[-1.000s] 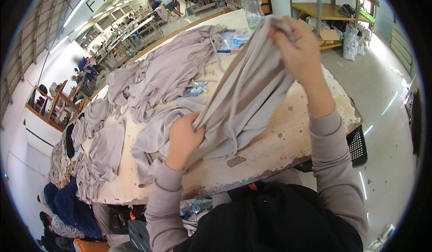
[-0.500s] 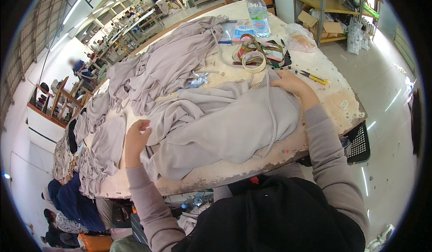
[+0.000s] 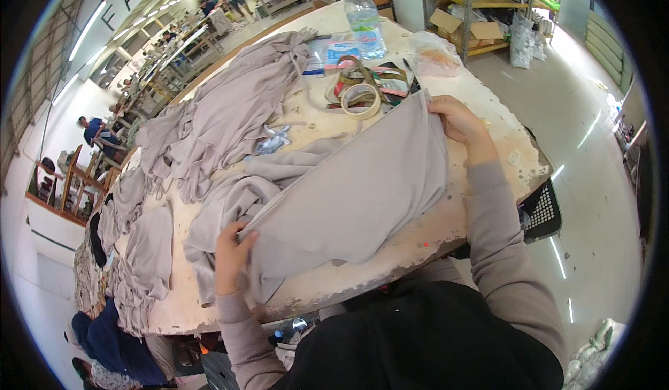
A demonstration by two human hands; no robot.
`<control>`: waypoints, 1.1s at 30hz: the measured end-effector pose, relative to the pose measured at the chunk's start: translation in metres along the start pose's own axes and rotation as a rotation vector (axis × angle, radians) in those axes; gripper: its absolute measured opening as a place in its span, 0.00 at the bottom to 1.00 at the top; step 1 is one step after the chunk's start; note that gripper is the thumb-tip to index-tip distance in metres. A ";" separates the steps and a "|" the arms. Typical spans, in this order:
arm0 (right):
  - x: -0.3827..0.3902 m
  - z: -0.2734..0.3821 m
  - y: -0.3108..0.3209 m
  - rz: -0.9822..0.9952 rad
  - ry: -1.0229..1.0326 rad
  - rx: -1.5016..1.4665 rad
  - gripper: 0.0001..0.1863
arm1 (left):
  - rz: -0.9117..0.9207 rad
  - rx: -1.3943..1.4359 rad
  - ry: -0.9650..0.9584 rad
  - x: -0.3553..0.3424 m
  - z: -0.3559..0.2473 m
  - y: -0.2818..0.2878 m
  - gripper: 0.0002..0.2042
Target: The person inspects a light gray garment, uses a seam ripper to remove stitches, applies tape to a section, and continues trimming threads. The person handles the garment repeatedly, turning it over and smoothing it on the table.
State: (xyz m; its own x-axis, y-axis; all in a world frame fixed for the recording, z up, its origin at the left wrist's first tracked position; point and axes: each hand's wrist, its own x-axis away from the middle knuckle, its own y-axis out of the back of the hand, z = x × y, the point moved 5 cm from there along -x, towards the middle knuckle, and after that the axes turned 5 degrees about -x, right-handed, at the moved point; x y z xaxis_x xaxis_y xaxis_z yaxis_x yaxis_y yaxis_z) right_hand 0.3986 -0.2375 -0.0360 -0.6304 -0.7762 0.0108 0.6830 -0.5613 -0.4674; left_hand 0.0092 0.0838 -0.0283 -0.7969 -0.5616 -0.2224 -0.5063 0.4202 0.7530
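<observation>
A taupe-grey garment (image 3: pixel 355 188) is stretched between my two hands over the near part of the table, its upper edge drawn into a straight slanting line. My left hand (image 3: pixel 234 256) grips the lower left end of that edge. At the upper right, my right hand (image 3: pixel 456 119) pinches the other end, beside a roll of masking tape (image 3: pixel 361 102). Bunched folds of the same cloth lie beyond my left hand. The garment's lower side hangs slack toward the table's front edge.
More grey garments (image 3: pixel 223 104) are heaped farther back, others lie at left. Behind the tape stand a water bottle (image 3: pixel 366 24) and a plastic bag (image 3: pixel 435 55). A black perforated basket (image 3: pixel 540 212) sits below the table's right edge; a person in dark blue (image 3: pixel 115 341) is at lower left.
My left hand has taken hold of the cloth. The garment, crumpled before, is now pulled taut along its top edge. The yellow-handled tool by my right hand is no longer visible.
</observation>
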 end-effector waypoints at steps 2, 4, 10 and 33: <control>0.000 0.000 0.002 0.076 -0.002 -0.037 0.13 | 0.047 0.118 0.111 0.001 0.012 0.009 0.08; -0.001 -0.001 0.008 0.008 0.008 0.030 0.13 | 0.075 0.150 0.184 0.003 0.016 0.017 0.07; -0.004 -0.007 0.013 0.055 -0.053 0.011 0.16 | 0.137 0.183 0.091 0.004 0.009 0.022 0.12; -0.038 -0.006 0.145 -0.537 0.102 -0.047 0.22 | -0.101 0.534 0.202 0.040 0.060 0.097 0.18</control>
State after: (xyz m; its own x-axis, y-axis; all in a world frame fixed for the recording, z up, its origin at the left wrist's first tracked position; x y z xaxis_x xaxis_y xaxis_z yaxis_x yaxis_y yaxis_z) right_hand 0.5193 -0.2875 -0.1089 -0.9202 -0.3507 0.1739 0.2394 -0.8555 -0.4591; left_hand -0.0921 0.1451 -0.0014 -0.6840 -0.7203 -0.1151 -0.7143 0.6294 0.3060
